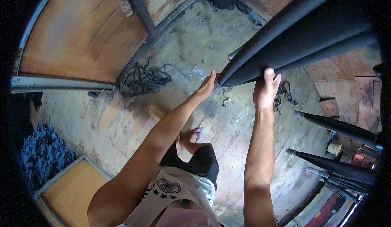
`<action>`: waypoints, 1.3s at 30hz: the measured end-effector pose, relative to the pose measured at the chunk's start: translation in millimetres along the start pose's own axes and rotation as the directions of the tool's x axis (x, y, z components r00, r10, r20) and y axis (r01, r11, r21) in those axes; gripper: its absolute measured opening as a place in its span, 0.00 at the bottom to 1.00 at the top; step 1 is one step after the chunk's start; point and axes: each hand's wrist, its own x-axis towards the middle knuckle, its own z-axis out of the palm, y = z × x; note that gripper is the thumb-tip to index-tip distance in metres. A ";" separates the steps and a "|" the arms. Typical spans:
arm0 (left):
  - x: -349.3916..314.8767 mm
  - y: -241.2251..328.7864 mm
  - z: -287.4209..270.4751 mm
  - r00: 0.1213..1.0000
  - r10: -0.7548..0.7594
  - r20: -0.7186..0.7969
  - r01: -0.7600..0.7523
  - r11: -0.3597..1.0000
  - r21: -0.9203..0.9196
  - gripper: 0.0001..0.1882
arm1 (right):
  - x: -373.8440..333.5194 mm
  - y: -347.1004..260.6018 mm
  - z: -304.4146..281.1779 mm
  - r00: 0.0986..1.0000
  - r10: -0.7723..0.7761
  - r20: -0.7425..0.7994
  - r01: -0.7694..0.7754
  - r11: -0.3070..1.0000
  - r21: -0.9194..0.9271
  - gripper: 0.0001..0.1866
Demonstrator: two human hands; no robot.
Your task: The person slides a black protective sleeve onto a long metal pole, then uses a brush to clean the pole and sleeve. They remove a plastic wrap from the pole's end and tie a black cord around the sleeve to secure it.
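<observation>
A long, smooth black piece (301, 31) with rounded, tube-like edges fills the upper right. It narrows to a tip near the middle of the view, and its exact kind is unclear. My left hand (209, 84) is closed at the narrow tip, thumb along its side. My right hand (266, 88) grips its lower edge farther along, the thumb on the near face and the other fingers mostly hidden behind. The far end of the piece runs out of view at the upper right.
Black-covered poles (338, 127) jut in from the right. A tangled heap of black straps (140, 78) lies on the worn floor, with a smaller black coil (287, 92) beyond my right hand. At lower left are a blue crumpled pile (45, 155) and a framed tan board (75, 186).
</observation>
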 end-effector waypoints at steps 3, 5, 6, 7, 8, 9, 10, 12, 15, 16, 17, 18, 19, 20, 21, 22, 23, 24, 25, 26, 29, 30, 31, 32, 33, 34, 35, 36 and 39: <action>3.9 -3.4 -2.2 0.968 0.252 0.020 -0.252 0.967 0.035 0.30 | 12.1 32.3 -22.2 0.993 -0.032 0.113 0.037 0.998 -0.043 0.38; 12.6 -4.5 -3.5 0.945 0.319 0.076 -0.327 0.917 0.227 0.31 | 11.1 70.0 -43.4 0.965 0.062 0.256 -0.116 0.973 0.199 0.44; 17.6 -5.3 -2.9 0.943 0.330 0.028 -0.329 0.921 0.209 0.29 | 5.1 97.0 -51.2 0.979 0.159 0.129 -0.181 0.968 0.175 0.39; 23.8 -5.8 -3.2 0.955 0.293 0.050 -0.297 0.936 0.190 0.26 | -1.5 123.4 -60.5 0.980 0.175 0.093 -0.190 0.964 0.186 0.34; 28.8 -6.9 -3.6 0.953 0.296 0.063 -0.303 0.937 0.175 0.24 | -3.8 150.1 -69.7 0.942 0.317 0.107 -0.324 0.945 0.053 0.30; 33.0 -8.5 -4.5 0.953 0.294 0.077 -0.303 0.937 0.173 0.22 | -5.2 175.3 -78.3 0.880 0.463 0.103 -0.458 0.886 -0.069 0.26; 38.5 -10.6 -5.0 0.934 0.351 0.067 -0.357 0.915 0.186 0.16 | -1.9 198.0 -84.8 0.888 0.296 0.351 -0.236 0.950 -0.203 0.22; 49.7 -15.7 -9.0 0.913 0.388 0.126 -0.402 0.908 0.117 0.15 | -3.4 232.9 -92.8 0.909 0.097 0.406 -0.061 0.993 -0.100 0.17; 63.8 -27.1 -14.0 0.870 0.451 0.199 -0.472 0.879 0.070 0.11 | 3.4 251.8 -96.6 0.933 -0.095 0.347 0.228 0.903 -0.365 0.11; 68.1 -30.3 -15.7 0.850 0.473 0.231 -0.499 0.864 0.064 0.10 | 2.5 249.4 -97.9 0.933 -0.196 0.301 0.323 0.824 -0.464 0.08; 70.6 -33.8 -16.7 0.828 0.500 0.255 -0.529 0.847 0.057 0.09 | 1.7 245.9 -96.7 0.861 -0.367 0.353 0.493 0.775 -0.396 0.08; 71.4 -36.6 -17.1 0.806 0.519 0.285 -0.538 0.843 -0.012 0.08 | -2.7 239.4 -97.0 0.868 -0.391 0.306 0.495 0.724 -0.479 0.09; 70.3 -39.3 -17.5 0.794 0.537 0.284 -0.555 0.831 -0.020 0.07 | -8.8 232.0 -97.7 0.847 -0.434 0.305 0.530 0.666 -0.524 0.10; 68.4 -40.0 -17.9 0.784 0.553 0.283 -0.569 0.822 -0.028 0.07 | -17.7 223.4 -99.6 0.897 -0.352 0.267 0.441 0.708 -0.551 0.11; 65.3 -40.2 -18.1 0.778 0.561 0.282 -0.576 0.817 -0.035 0.07 | -27.7 215.6 -101.3 0.933 -0.267 0.240 0.358 0.746 -0.562 0.13; 60.9 -39.9 -18.0 0.797 0.549 0.251 -0.561 0.827 -0.027 0.06 | -35.2 209.7 -100.2 0.926 -0.244 0.289 0.356 0.822 -0.446 0.16; 56.9 -38.4 -18.5 0.791 0.546 0.276 -0.570 0.821 0.012 0.08 | -40.9 205.8 -97.8 0.926 -0.184 0.330 0.317 0.854 -0.413 0.18; 52.5 -36.7 -19.4 0.784 0.543 0.300 -0.582 0.812 0.051 0.10 | -45.7 203.1 -95.5 0.907 -0.189 0.376 0.346 0.844 -0.410 0.19; 50.4 -33.5 -20.5 0.772 0.547 0.324 -0.601 0.794 0.088 0.12 | -48.1 200.4 -93.7 0.915 -0.161 0.369 0.330 0.826 -0.457 0.19; 47.0 -33.8 -19.9 0.778 0.549 0.306 -0.592 0.804 0.063 0.11 | -51.1 199.9 -92.5 0.903 -0.217 0.370 0.388 0.782 -0.488 0.21; 41.0 -34.8 -21.9 0.746 0.575 0.336 -0.603 0.798 -0.027 0.06 | -54.0 201.7 -89.8 0.869 -0.341 0.358 0.494 0.604 -0.626 0.16; 39.0 -36.0 -22.9 0.748 0.573 0.335 -0.599 0.800 -0.032 0.07 | -54.9 203.4 -89.1 0.901 -0.296 0.317 0.432 0.675 -0.597 0.16; 37.2 -37.1 -24.4 0.751 0.570 0.333 -0.597 0.802 -0.026 0.07 | -56.2 205.7 -88.1 0.923 -0.261 0.282 0.379 0.742 -0.553 0.15; 36.2 -37.4 -25.5 0.758 0.556 0.340 -0.588 0.809 -0.012 0.08 | -56.7 208.3 -86.6 0.946 -0.223 0.234 0.315 0.797 -0.515 0.15; 34.9 -38.1 -26.6 0.774 0.536 0.338 -0.573 0.820 0.011 0.09 | -58.4 211.2 -85.8 0.930 -0.239 0.278 0.350 0.803 -0.482 0.14; 33.9 -38.4 -27.4 0.759 0.544 0.358 -0.578 0.816 -0.012 0.10 | -57.5 214.2 -83.4 0.914 -0.262 0.310 0.386 0.801 -0.458 0.14; 32.6 -38.3 -28.6 0.755 0.543 0.369 -0.577 0.816 -0.021 0.10 | -58.3 216.4 -83.2 0.894 -0.287 0.343 0.422 0.798 -0.430 0.14; 31.7 -37.9 -29.7 0.744 0.547 0.382 -0.580 0.814 -0.035 0.10 | -58.0 217.4 -82.9 0.827 -0.403 0.392 0.559 0.655 -0.509 0.11; 29.6 -36.3 -35.1 0.731 0.541 0.415 -0.570 0.819 -0.063 0.13 | -66.2 211.4 -93.2 0.796 -0.481 0.368 0.591 0.483 -0.646 0.09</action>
